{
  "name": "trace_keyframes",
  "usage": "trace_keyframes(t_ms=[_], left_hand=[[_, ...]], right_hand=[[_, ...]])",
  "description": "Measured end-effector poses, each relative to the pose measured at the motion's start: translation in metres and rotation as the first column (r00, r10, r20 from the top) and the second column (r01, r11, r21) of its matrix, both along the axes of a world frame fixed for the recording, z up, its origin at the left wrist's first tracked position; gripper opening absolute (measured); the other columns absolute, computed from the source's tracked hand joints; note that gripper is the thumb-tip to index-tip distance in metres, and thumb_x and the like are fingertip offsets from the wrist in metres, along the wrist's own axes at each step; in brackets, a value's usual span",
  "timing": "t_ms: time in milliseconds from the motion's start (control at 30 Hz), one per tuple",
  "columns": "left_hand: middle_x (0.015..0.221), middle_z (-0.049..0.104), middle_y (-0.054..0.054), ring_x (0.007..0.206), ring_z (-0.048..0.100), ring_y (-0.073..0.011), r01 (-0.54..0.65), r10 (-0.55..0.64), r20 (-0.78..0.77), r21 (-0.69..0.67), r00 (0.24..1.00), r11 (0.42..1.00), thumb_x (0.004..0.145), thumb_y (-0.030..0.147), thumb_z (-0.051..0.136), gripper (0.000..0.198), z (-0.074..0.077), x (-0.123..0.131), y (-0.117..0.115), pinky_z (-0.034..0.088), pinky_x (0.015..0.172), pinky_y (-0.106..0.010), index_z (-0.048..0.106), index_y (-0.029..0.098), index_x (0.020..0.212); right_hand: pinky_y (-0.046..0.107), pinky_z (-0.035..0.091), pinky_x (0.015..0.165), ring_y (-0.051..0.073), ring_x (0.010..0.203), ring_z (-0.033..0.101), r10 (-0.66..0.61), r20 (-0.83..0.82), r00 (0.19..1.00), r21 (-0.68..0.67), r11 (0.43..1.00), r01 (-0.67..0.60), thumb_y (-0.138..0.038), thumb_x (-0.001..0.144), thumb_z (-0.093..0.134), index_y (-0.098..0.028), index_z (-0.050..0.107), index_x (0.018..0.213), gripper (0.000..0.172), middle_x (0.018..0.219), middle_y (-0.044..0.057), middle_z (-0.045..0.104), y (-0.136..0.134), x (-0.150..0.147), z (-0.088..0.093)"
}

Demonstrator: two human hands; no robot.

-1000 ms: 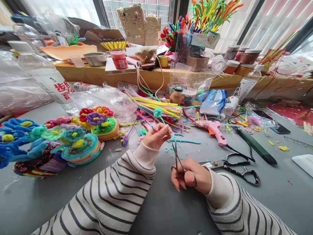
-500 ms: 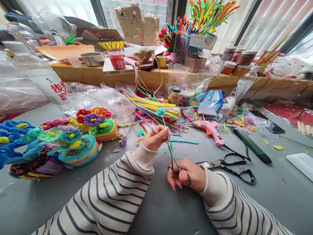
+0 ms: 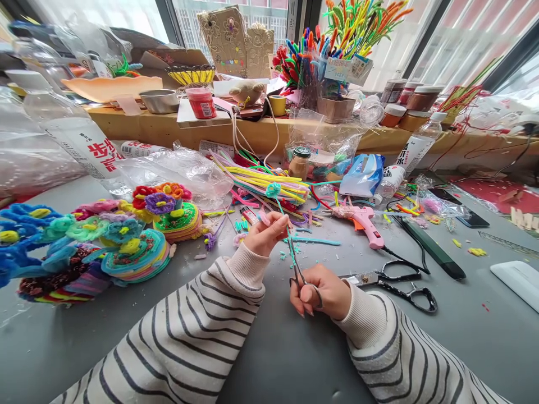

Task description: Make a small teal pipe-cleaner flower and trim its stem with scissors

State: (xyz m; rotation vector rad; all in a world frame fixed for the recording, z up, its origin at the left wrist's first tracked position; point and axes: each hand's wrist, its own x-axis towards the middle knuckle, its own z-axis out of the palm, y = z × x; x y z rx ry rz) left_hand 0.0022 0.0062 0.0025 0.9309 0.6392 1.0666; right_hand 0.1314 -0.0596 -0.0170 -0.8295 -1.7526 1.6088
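My left hand (image 3: pixel 266 233) pinches the stem of a turquoise pipe-cleaner flower (image 3: pixel 273 189) between thumb and fingertips; the curled head points up and away from me. My right hand (image 3: pixel 322 292) has its thumb and a finger through the loops of slim metal scissors (image 3: pixel 298 269). Their narrow blades point up along the turquoise stem, just below my left fingertips; whether they grip the stem I cannot tell. Tiny turquoise clippings (image 3: pixel 283 255) lie on the grey table (image 3: pixel 269 359) beneath. Past my hands rests a bundle of yellow and pink pipe cleaners (image 3: pixel 269 182).
Pipe-cleaner flower pots (image 3: pixel 135 258) stand at the left. Right of my hands lie large black-handled scissors (image 3: pixel 404 283), a pink glue gun (image 3: pixel 364 221) with a cord, and a dark green case (image 3: pixel 438 252). A crowded ledge (image 3: pixel 261 133) runs along the back.
The scissor loops have come closer together as my right hand's fingers tightened. The turquoise flower and my left hand have shifted slightly.
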Motion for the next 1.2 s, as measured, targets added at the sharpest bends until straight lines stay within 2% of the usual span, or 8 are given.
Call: trace_keyframes(t_ms=[167, 433, 567, 700, 933, 1200], left_hand=[[0.056, 0.046, 0.005, 0.053, 0.043, -0.0049, -0.048, 0.048, 0.006, -0.025, 0.999, 0.999, 0.056, 0.029, 0.064, 0.021, -0.0003, 0.0004, 0.0001, 0.034, 0.056, -0.019, 0.049, 0.015, 0.055], [0.055, 0.049, 0.003, 0.053, 0.043, -0.0062, 0.003, -0.003, -0.03, 0.015, 1.0, 1.0, 0.055, 0.029, 0.065, 0.02, -0.0018, 0.0027, -0.001, 0.033, 0.054, -0.021, 0.052, 0.014, 0.054], [0.055, 0.049, 0.003, 0.053, 0.043, -0.0061, 0.012, -0.011, -0.034, 0.029, 0.999, 1.0, 0.056, 0.029, 0.064, 0.019, -0.0029, 0.004, -0.0012, 0.032, 0.054, -0.021, 0.052, 0.014, 0.055], [0.056, 0.049, 0.003, 0.052, 0.044, -0.0056, -0.019, 0.018, -0.022, -0.015, 1.0, 1.0, 0.055, 0.029, 0.065, 0.02, -0.0012, 0.0032, -0.0019, 0.033, 0.054, -0.021, 0.051, 0.014, 0.055], [0.056, 0.05, 0.004, 0.052, 0.043, -0.0053, -0.02, 0.02, -0.01, -0.006, 1.0, 1.0, 0.054, 0.028, 0.066, 0.02, 0.0009, 0.0028, -0.0036, 0.033, 0.054, -0.02, 0.051, 0.015, 0.053], [0.056, 0.05, 0.004, 0.053, 0.043, -0.0049, -0.061, 0.061, 0.01, -0.042, 0.998, 0.997, 0.052, 0.029, 0.067, 0.019, 0.0022, 0.0028, -0.0042, 0.034, 0.055, -0.019, 0.053, 0.015, 0.055]], right_hand=[[0.017, 0.028, 0.035, 0.003, 0.03, 0.03, -0.06, 0.012, 0.998, -0.028, 0.998, 0.06, -0.063, 0.066, 0.041, -0.011, 0.049, 0.045, 0.057, 0.034, -0.005, 0.036, 0.0002, -0.0001, -0.0024], [0.017, 0.024, 0.034, 0.003, 0.032, 0.029, 0.04, -0.009, 0.999, -0.033, 0.999, -0.04, -0.072, 0.061, 0.03, -0.01, 0.049, 0.048, 0.066, 0.037, -0.004, 0.036, -0.0005, 0.0003, 0.0005], [0.017, 0.028, 0.037, 0.004, 0.033, 0.032, 0.005, 0.018, 1.0, -0.027, 1.0, -0.004, -0.069, 0.063, 0.036, -0.011, 0.049, 0.047, 0.062, 0.036, -0.004, 0.036, -0.0011, 0.0013, -0.0024], [0.017, 0.028, 0.038, 0.003, 0.033, 0.032, -0.053, 0.045, 0.998, -0.028, 0.998, 0.055, -0.066, 0.066, 0.037, -0.011, 0.051, 0.048, 0.06, 0.035, -0.004, 0.036, -0.0014, 0.0013, -0.0056], [0.017, 0.028, 0.038, 0.004, 0.035, 0.033, -0.009, 0.045, 0.999, 0.025, 1.0, 0.008, -0.066, 0.068, 0.033, -0.01, 0.052, 0.05, 0.062, 0.037, -0.004, 0.036, -0.0024, 0.0026, -0.0038], [0.018, 0.027, 0.038, 0.004, 0.033, 0.032, -0.084, 0.106, 0.991, 0.016, 0.996, 0.083, -0.065, 0.068, 0.035, -0.011, 0.052, 0.047, 0.06, 0.035, -0.004, 0.035, -0.0015, 0.0029, -0.0053]])
